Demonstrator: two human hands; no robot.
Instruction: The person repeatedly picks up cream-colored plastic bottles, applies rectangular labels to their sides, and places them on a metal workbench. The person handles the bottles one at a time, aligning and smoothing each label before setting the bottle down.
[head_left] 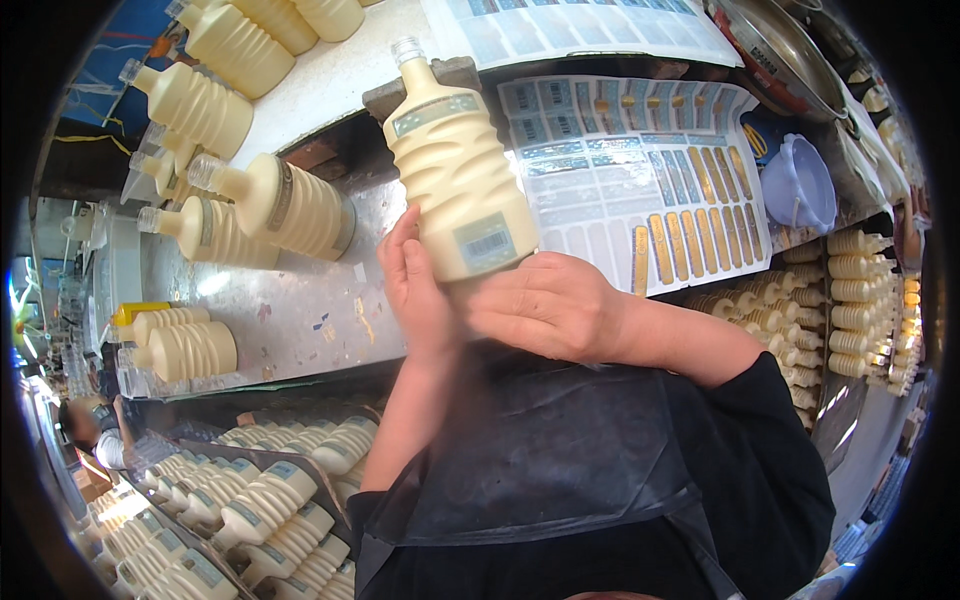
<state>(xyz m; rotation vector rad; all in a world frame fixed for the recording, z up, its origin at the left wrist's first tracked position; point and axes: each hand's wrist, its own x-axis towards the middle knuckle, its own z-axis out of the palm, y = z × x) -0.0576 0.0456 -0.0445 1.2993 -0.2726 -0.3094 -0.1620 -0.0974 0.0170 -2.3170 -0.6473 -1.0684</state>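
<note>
We saw the table (280,335) stretching left and the sheet (600,200) on the far right. In the middle we had the bottle (465,180), its neck pointing far. Our right hand (548,308) lay at its near end, fingers straight, together, unclenched. Our left hand (412,285) touched its left side, fingers barely bent, wrapped around nothing. Farther off we saw 1 block (386,98) beside the neck; nearer, 1 label (485,243) on the bottle.
</note>
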